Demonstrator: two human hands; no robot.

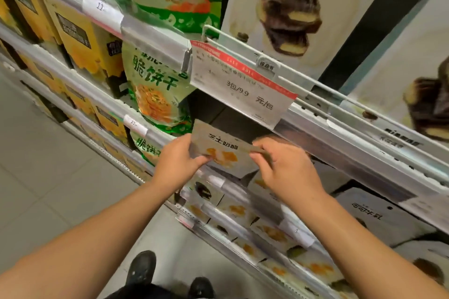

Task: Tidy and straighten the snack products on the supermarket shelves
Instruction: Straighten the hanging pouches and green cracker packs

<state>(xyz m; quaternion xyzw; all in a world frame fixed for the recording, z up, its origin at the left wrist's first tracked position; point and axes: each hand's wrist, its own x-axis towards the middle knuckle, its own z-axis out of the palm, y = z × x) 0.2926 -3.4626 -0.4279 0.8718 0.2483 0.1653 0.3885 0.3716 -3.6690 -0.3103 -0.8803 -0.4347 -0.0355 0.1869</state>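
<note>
Head view: both hands at frame centre.
Left hand (178, 161): pinches snack box (222, 150).
Right hand (286, 167): grips its right edge.
Risk: box likely snags price tag (240, 85) overhead.

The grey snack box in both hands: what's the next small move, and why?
Probably slide the grey snack box back into the dark gap behind it, under the sale price tag. The left hand and right hand pinch its two edges and hold it off the shelf, tilted, in front of that open slot.
</note>
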